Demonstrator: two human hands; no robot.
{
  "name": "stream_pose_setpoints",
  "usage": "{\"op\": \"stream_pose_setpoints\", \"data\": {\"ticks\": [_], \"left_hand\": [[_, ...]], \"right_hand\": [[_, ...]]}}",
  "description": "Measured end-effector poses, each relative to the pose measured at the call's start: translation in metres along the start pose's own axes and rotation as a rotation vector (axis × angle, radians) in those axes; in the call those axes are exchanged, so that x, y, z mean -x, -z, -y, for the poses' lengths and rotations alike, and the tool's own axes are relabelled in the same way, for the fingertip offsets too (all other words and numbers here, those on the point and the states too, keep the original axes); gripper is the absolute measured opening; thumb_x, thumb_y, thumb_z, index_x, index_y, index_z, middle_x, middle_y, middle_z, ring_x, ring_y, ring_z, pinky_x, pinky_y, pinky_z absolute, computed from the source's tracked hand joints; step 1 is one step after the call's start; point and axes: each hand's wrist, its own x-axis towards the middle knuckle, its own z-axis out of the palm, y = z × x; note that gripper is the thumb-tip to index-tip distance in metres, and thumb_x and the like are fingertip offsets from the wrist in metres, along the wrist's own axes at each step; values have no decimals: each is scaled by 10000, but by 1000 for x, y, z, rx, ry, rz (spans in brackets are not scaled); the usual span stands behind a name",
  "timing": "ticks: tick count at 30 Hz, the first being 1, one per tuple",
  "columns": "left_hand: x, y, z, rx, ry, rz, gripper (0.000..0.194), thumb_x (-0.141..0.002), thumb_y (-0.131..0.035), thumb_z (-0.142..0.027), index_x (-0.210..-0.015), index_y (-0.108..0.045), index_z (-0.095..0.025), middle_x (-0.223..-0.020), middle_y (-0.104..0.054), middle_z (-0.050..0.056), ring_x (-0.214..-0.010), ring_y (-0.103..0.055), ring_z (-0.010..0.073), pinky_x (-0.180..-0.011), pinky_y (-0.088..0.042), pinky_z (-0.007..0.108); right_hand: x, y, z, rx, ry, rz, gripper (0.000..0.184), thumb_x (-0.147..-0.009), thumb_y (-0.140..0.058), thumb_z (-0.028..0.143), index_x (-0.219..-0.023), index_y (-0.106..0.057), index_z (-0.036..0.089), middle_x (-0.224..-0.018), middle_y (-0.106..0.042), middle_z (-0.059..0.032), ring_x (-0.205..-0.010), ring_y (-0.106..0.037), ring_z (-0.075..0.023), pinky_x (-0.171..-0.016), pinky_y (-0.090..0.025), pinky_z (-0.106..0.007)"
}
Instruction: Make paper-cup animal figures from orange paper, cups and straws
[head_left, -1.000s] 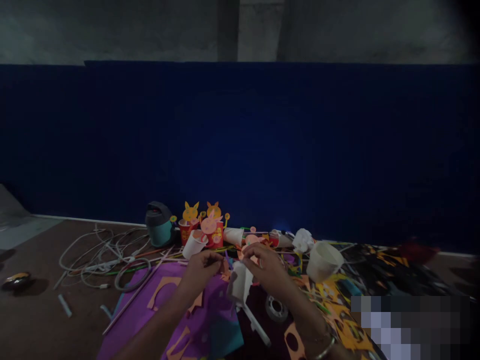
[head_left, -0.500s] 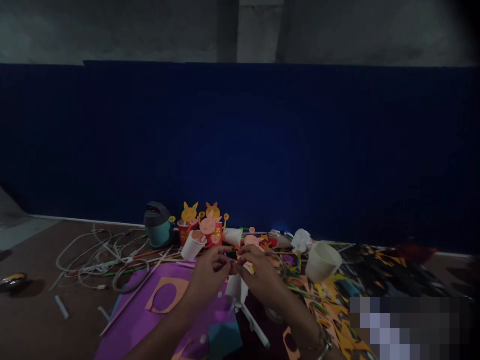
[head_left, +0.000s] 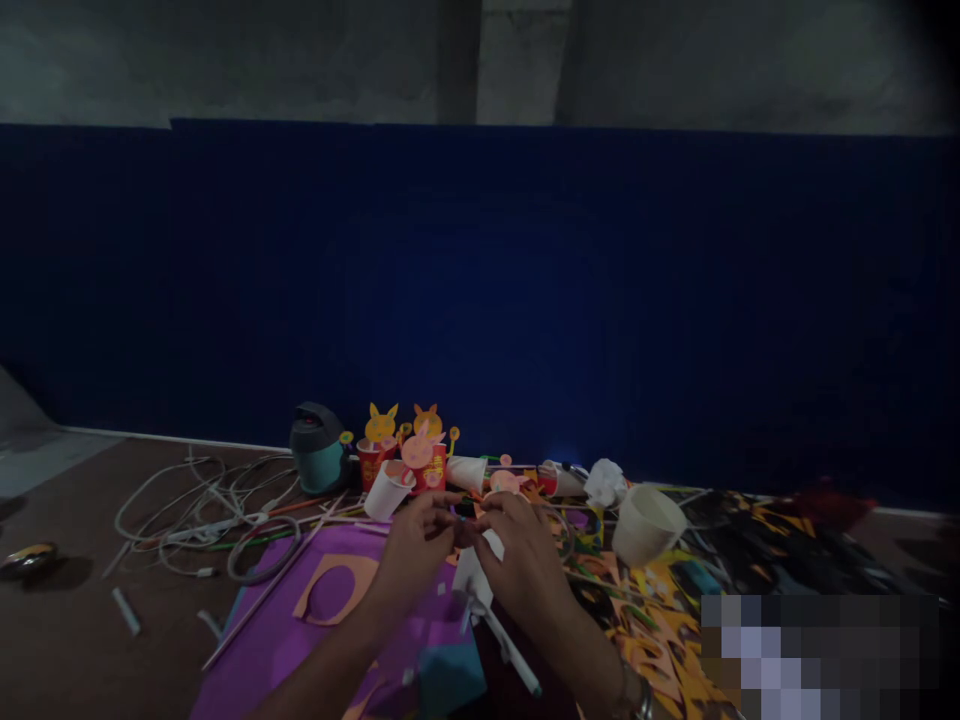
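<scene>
Above the cluttered surface, my left hand (head_left: 420,535) and my right hand (head_left: 521,555) meet fingertip to fingertip. Both are closed in a pinch on something tiny that I cannot make out. Below them lies a white object (head_left: 472,580), partly covered by my right hand, with a white marker (head_left: 514,655) beside it. A purple sheet (head_left: 262,625) spreads under my left forearm, bearing an orange paper piece (head_left: 306,598) with a round hole. Just behind my left hand, a white paper cup (head_left: 388,490) leans near a pink paper rabbit face (head_left: 418,450).
Red cups (head_left: 375,467) with yellow paper animal faces stand at the back, beside a teal-and-black speaker-like device (head_left: 319,455). Tangled white cables (head_left: 180,530) lie left. To the right are a cream cup (head_left: 646,528), crumpled white paper (head_left: 604,484) and orange paper scraps (head_left: 660,650). A blue partition (head_left: 480,280) rises behind.
My right hand has shifted slightly, its fingers closing in nearer to my left fingertips. Both hands stay in about the same place; the view has moved a little.
</scene>
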Motion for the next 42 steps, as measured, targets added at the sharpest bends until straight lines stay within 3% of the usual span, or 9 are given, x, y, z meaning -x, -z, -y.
{"op": "stream_pose_setpoints", "data": {"ticks": [6, 9, 11, 14, 18, 21, 29, 34, 42], "left_hand": [[2, 2, -3, -63, -55, 8, 299, -672, -538, -161, -970, -564, -162, -668, -631, -13, -669, -634, 154, -651, -496, 271], [6, 1, -8, -71, -53, 49, 329, -702, -563, -214, -1028, -561, -169, -772, -654, 16, -701, -636, 161, -648, -496, 267], [8, 0, -9, -84, -60, 58, 349, -722, -576, -265, -1059, -552, -178, -874, -654, 36, -709, -634, 157, -643, -489, 263], [7, 0, -7, -95, -55, 57, 321, -758, -560, -333, -1041, -556, -181, -890, -646, 38, -698, -615, 148, -613, -461, 246], [4, -1, -2, -173, -61, 160, 155, -740, -563, -307, -782, -604, -163, -712, -618, 10, -659, -563, 140, -610, -425, 237], [5, -2, -4, -247, -92, 118, 143, -727, -552, -291, -656, -578, -170, -650, -584, -3, -635, -531, 136, -600, -401, 231], [6, -2, -7, -256, -103, 120, 153, -733, -559, -320, -743, -607, -175, -713, -607, 11, -683, -542, 153, -629, -414, 239], [7, -5, -9, -280, -111, 51, 236, -748, -557, -370, -636, -600, -167, -636, -601, 12, -645, -542, 157, -613, -416, 245], [5, -6, 4, -151, -62, 88, 211, -737, -588, -363, -712, -625, -157, -663, -608, 4, -637, -527, 141, -590, -398, 226]], "right_hand": [[-3, -1, -5, -77, -115, -64, 314, -763, -636, 291, -1064, -586, 217, -1069, -604, -96, -1032, -521, -289, -870, -356, -427], [-7, -2, -11, -320, -158, 40, 124, -746, -650, 300, -821, -638, 202, -920, -628, -59, -894, -577, -226, -787, -426, -341], [-8, -3, -14, -482, -153, 93, 139, -761, -629, 277, -657, -604, 189, -833, -617, -37, -827, -587, -186, -755, -444, -296], [-11, -2, -16, -603, -124, 50, 149, -782, -596, 253, -649, -590, 185, -870, -604, -41, -885, -572, -179, -809, -434, -294], [-13, 0, -18, -632, -95, -11, 138, -810, -549, 258, -690, -566, 192, -916, -592, -52, -926, -556, -181, -844, -423, -303], [-14, 1, -20, -634, -106, 7, 153, -804, -559, 283, -681, -560, 192, -888, -597, -47, -920, -560, -185, -840, -425, -304], [-13, -1, -18, -684, -165, 22, 144, -798, -578, 289, -695, -585, 189, -870, -602, -35, -916, -565, -182, -786, -434, -277], [-12, -1, -17, -611, -181, 36, 90, -782, -586, 268, -731, -608, 197, -862, -613, -23, -874, -573, -179, -763, -426, -280], [-12, -2, -12, -699, -106, -74, 115, -793, -564, 234, -686, -571, 192, -852, -605, -37, -863, -571, -176, -804, -426, -291]]}}
